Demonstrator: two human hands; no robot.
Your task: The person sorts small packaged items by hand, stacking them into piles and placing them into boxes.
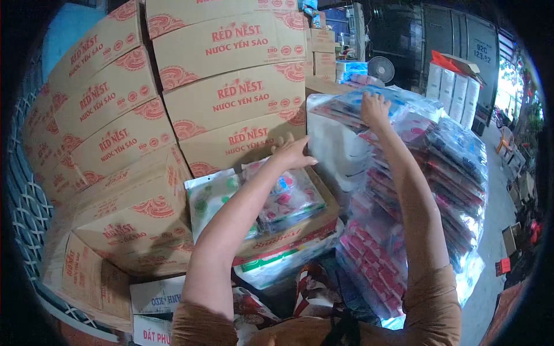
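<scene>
My left hand (292, 154) hovers with fingers spread over the flat plastic packets on a carton. One packet (285, 193) has pink and red spots and a blue label; beside it lies a packet with green spots (210, 196), partly behind my forearm. To the right, my right hand (376, 111) is at the top of a tall stack of clear-wrapped packets (398, 173), its fingers curled on a bluish plastic packet (346, 105). A silvery, blurred plastic sheet (337, 153) hangs between my two hands.
Brown Red Nest cartons (231, 98) are piled high ahead and to the left. An open carton (95, 277) stands at lower left, by a metal lattice (26, 219). Farther back are a fan (381, 69), white boxes (453, 89) and a chair (506, 141).
</scene>
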